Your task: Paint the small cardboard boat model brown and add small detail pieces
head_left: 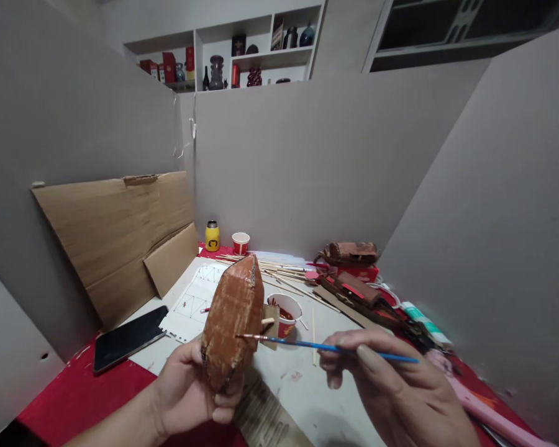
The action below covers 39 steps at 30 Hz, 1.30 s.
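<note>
My left hand point(179, 391) is closed around the lower end of a brown-painted cardboard boat model point(228, 316), which stands tilted upright above the table. Between the fingers of my right hand point(391, 379) is a thin blue paintbrush point(302, 343). The bristles meet the painted face of the model near its middle. Dark, corrugated edges show along the model's rim. Just behind it stands a paper cup point(292, 320) with reddish-brown paint inside, partly covered by a small cardboard piece.
Thin wooden sticks point(279, 273) lie across the back of the table. At left are a tablet point(130, 335), a paper with line drawings point(195, 298) and leaning cardboard point(121, 236). A yellow bottle point(212, 237) stands behind. Brown models point(354, 292) lie at right.
</note>
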{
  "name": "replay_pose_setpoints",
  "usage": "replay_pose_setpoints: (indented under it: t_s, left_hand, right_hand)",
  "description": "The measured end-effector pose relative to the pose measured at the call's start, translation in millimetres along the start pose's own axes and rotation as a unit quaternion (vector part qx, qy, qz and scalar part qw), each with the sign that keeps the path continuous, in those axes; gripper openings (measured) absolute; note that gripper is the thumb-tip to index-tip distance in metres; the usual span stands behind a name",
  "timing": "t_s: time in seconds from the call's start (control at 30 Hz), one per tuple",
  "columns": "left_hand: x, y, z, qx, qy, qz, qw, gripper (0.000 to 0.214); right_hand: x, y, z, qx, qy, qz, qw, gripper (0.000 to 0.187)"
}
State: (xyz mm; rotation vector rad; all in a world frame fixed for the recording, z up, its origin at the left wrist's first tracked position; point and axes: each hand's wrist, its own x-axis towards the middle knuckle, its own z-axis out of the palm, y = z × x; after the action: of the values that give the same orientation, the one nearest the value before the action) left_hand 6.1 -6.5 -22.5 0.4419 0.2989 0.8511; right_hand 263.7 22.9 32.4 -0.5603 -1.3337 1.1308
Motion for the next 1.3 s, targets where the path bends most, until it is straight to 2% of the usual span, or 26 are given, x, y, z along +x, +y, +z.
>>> replay_pose_setpoints:
  t_s: [0.1, 0.2, 0.33, 0.5, 0.8, 0.87, 0.97, 1.07, 1.17, 1.3]
  left_hand:
    - [0, -2, -2.6, 0.019, -0.001, 0.014, 1.0, 0.032]
    - [0, -4, -5.7, 0.061, 0.008, 0.066, 0.996, 0.033]
    - [-2, -5, -8.1, 0.122, 0.036, 0.117, 0.985, 0.031]
    - [-3, -6, -10.5, 0.172, 0.082, 0.138, 0.972, 0.022]
    - [0, -3, -2.7, 0.208, 0.071, 0.159, 0.963, 0.019]
    - [0, -3, -1.2, 0.212, 0.071, 0.164, 0.961, 0.019]
    - [-1, -3, 0.1, 0.228, 0.072, 0.17, 0.956, 0.018]
    - [-1, -3, -0.9, 0.255, 0.082, 0.173, 0.948, 0.018]
    - [-2, -3, -3.4, 0.27, 0.115, 0.167, 0.941, 0.023]
    - [-3, -3, -0.6, 0.265, 0.158, 0.174, 0.935, 0.021]
  right_hand:
    - [1, -5, -2, 0.008, 0.046, -0.024, 0.999, 0.013]
    - [5, -10, -5, 0.015, 0.095, -0.037, 0.995, 0.012]
    - [11, -14, -7, -0.004, 0.115, -0.067, 0.991, 0.009]
    - [7, -11, -6, -0.073, 0.081, -0.141, 0.984, 0.013]
    - [-16, -12, 2, -0.127, -0.054, -0.167, 0.976, 0.02]
    - [-16, -13, -1, -0.121, -0.033, -0.179, 0.976, 0.019]
    - [-10, -15, -7, -0.108, 0.042, -0.182, 0.976, 0.016]
    - [0, -13, -13, -0.109, 0.085, -0.174, 0.975, 0.014]
    - [3, -11, -17, -0.12, 0.089, -0.162, 0.975, 0.015]
    - [-5, -11, -20, -0.122, 0.06, -0.143, 0.98, 0.016]
